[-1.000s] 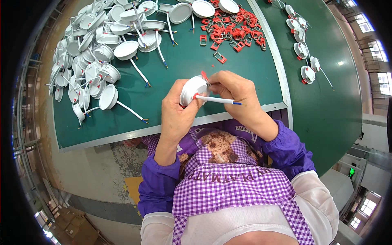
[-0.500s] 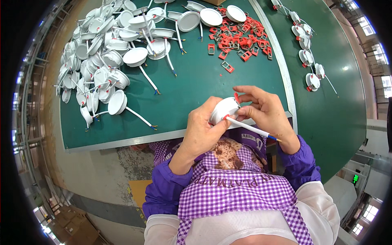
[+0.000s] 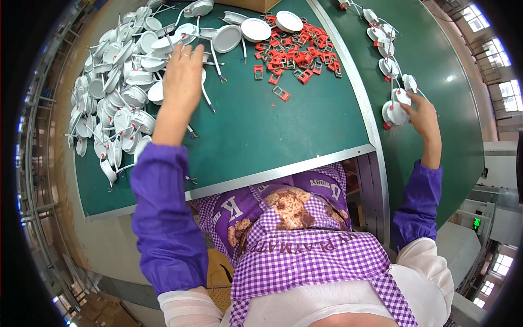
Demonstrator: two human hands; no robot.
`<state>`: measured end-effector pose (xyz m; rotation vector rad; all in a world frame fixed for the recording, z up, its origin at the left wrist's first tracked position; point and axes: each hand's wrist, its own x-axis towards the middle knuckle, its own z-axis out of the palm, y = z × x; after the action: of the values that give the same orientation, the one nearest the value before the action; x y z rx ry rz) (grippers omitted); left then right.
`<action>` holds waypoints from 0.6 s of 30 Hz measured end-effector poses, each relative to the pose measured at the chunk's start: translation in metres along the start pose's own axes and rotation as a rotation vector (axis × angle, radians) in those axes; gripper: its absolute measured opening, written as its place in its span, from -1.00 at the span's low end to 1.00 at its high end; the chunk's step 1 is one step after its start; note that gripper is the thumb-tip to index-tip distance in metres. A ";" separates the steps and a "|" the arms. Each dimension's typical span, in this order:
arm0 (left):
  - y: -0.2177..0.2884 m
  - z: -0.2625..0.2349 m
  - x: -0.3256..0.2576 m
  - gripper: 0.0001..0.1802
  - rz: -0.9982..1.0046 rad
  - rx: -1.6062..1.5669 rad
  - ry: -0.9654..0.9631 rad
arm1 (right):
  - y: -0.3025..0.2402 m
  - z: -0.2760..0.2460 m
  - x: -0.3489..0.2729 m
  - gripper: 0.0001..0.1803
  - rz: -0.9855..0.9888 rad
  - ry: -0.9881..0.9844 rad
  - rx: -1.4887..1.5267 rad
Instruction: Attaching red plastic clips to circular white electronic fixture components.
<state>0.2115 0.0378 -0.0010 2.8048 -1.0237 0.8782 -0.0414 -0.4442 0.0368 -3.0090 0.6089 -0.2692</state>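
Observation:
My left hand [image 3: 182, 82] is over the right side of a heap of round white light fittings [image 3: 124, 71] with short white cables. Its fingers stretch forward, and I see nothing held in it. At the right, on the other green table, my right hand [image 3: 424, 121] is beside the nearest end of a row of similar fittings. Thumb and forefinger are apart, close to a white fitting [image 3: 393, 113] with a red part at its edge, which lies against another fitting [image 3: 401, 97]. Whether the fingertips touch either one is hard to tell.
Red clips with metal frames [image 3: 299, 52] lie in a loose pile at the back of the green table [image 3: 261, 141]. A cardboard box [image 3: 245, 4] stands behind them. A metal edge strip [image 3: 354, 76] separates the two tables.
Both hands held one fitting with a red clip at the front. Now the left has reached to the heap, the right has moved to the row, and one more fitting lies at its near end.

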 end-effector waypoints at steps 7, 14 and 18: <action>-0.023 0.005 0.013 -0.79 0.008 0.148 -0.242 | -0.198 0.029 -0.002 -0.83 -0.374 -0.060 0.807; 0.022 -0.058 0.003 -0.69 -0.473 -0.686 -0.049 | -0.260 0.076 0.015 -0.78 -0.564 -0.059 0.348; 0.067 -0.069 -0.052 -0.69 -0.876 -1.839 0.017 | -0.266 0.073 0.012 -0.83 -0.661 -0.187 0.177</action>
<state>0.1047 0.0304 0.0199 1.2411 -0.1268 -0.2224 0.0840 -0.2025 -0.0083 -2.9057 -0.4162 -0.0568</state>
